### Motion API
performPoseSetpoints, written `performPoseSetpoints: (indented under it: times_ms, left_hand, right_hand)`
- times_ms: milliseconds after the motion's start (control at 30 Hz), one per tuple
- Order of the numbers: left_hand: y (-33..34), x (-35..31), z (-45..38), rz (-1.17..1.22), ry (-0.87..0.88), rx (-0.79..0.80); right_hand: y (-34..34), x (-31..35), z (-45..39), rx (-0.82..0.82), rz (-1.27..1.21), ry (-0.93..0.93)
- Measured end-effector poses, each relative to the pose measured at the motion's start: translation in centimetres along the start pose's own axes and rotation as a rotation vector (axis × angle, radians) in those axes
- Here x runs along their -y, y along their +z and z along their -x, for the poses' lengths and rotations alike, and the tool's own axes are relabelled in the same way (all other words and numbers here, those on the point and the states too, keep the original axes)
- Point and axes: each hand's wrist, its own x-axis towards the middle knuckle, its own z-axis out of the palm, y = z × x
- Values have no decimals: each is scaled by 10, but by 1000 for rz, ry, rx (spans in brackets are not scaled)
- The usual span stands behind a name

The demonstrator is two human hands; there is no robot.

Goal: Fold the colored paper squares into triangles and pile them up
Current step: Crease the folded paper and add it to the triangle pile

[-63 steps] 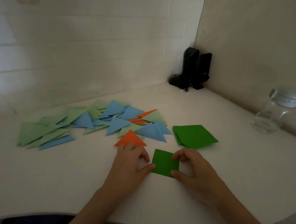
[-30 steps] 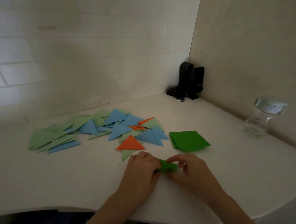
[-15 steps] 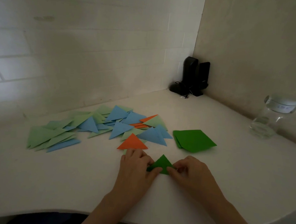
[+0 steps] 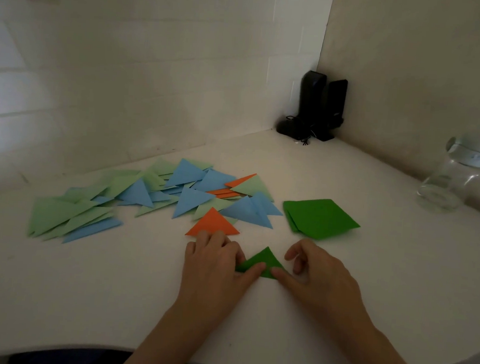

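Green paper triangle (image 4: 262,262), flat, creased

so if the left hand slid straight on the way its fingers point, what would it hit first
Probably the orange triangle: the left hand points away from the person, fingertips at that triangle's near edge. Whether they already touch is unclear. The spread of folded triangles lies beyond.

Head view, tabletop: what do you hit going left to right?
Spread of light green and blue triangles → orange triangle → left hand → dark green triangle → right hand → glass jar.
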Motion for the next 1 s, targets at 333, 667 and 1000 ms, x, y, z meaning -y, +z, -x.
performPoseSetpoints:
  times_ms: [333, 667, 1000]
  left_hand:
    - [-15, 14, 0, 225, 48, -2]
    - [-14, -30, 8, 146, 35, 28]
    - [-9, -28, -7, 316, -12, 118]
  right_hand:
    - [-10, -9, -6, 127, -154, 0]
    - [-5, -12, -4, 83, -165, -33]
    - [-4, -13, -2, 46, -202, -54]
